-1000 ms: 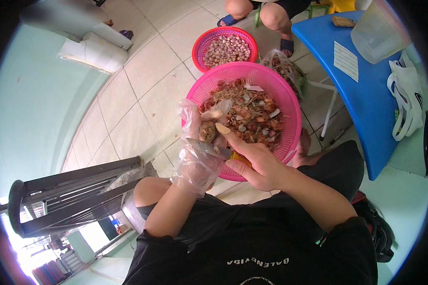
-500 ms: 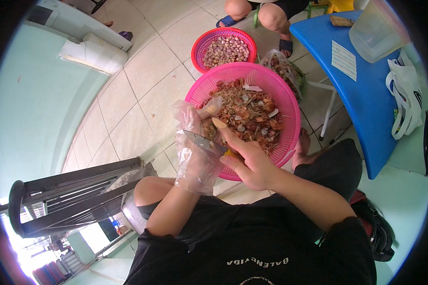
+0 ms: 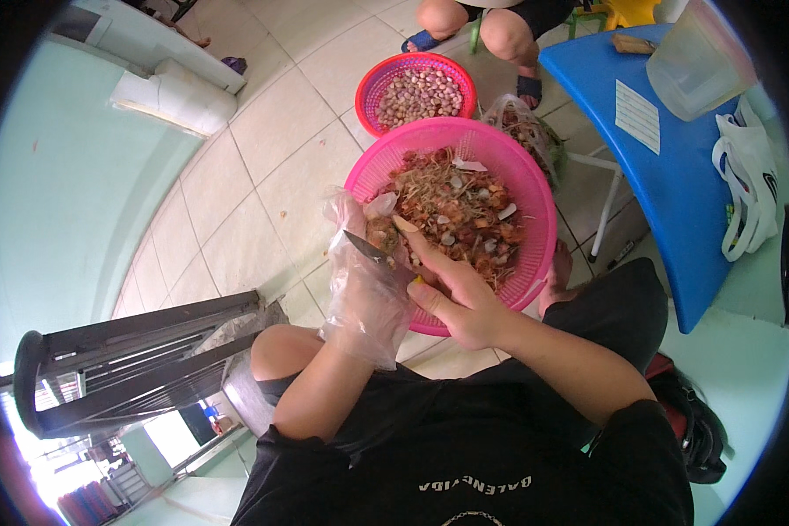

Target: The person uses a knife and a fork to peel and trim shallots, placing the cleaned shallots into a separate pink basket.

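Note:
My left hand, in a loose clear plastic glove, is closed around a small brownish shallot. In my bare right hand is a small knife, its yellow handle mostly covered by my fingers. The dark blade lies across the gloved palm, right beside the shallot, and my right index finger reaches close to it. Both hands are over the near left rim of a pink plastic basket, which holds dry brown shallot skins, roots and a few pale pieces.
Beyond it stands a red basket of peeled shallots. A plastic bag of scraps sits alongside. Another person's legs are at the far side. On the right, a blue table carries a clear tub. A dark metal railing is at left.
The knife blade has turned and now looks darker and steeper in the gloved hand. Both hands have shifted slightly, while the shallot stays held. The whole view has moved a little.

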Tool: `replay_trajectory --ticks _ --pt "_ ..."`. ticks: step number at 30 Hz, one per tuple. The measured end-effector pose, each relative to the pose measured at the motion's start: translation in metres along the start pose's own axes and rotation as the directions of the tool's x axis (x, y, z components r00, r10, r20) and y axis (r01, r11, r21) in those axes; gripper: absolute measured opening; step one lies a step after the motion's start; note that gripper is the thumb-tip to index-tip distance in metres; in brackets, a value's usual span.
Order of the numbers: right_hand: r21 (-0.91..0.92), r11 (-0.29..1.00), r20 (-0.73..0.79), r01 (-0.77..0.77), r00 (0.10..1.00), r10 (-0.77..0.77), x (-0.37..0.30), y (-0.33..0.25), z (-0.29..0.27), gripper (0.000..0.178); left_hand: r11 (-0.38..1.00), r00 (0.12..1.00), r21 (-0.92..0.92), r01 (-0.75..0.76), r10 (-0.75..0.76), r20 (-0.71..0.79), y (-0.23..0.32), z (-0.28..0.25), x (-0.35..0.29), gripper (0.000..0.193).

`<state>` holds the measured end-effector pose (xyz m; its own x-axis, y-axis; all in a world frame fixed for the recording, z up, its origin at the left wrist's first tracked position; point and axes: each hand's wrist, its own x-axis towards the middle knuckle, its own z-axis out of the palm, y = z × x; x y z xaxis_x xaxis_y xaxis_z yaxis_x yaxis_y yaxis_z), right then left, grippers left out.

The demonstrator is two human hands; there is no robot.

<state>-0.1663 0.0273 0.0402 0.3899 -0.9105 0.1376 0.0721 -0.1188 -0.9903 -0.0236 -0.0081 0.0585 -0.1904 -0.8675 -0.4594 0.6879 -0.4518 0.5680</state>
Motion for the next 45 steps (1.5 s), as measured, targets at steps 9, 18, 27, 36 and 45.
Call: replay_trajectory --ticks 9,18,27,36,45 --pt "0.11 0.993 0.091 -0.053 0.995 0.043 0.001 0.002 -0.004 0.072 0.999 0.995 0.052 -0.009 0.014 -0.1 0.004 0.007 -0.001 0.054" --pt "0.108 0.99 0.039 -0.092 0.995 0.089 -0.001 -0.006 0.002 0.068 0.968 0.961 0.17 -0.182 0.212 -0.18 -0.01 -0.003 0.002 0.046" --pt "-0.03 0.999 -0.137 0.024 0.99 -0.028 -0.002 0.006 0.016 0.064 0.935 0.963 0.312 -0.169 0.223 -0.148 -0.007 0.009 0.0 0.052" --pt "-0.055 0.998 -0.231 0.024 0.972 -0.036 0.0 0.003 0.02 0.063 0.951 0.962 0.249 -0.182 0.225 -0.157 -0.009 0.023 -0.004 0.048" --pt "0.007 0.986 0.049 -0.166 0.985 0.166 0.009 -0.005 -0.014 0.068 0.985 0.992 0.131 -0.108 0.115 -0.048 0.004 0.016 0.002 0.04"
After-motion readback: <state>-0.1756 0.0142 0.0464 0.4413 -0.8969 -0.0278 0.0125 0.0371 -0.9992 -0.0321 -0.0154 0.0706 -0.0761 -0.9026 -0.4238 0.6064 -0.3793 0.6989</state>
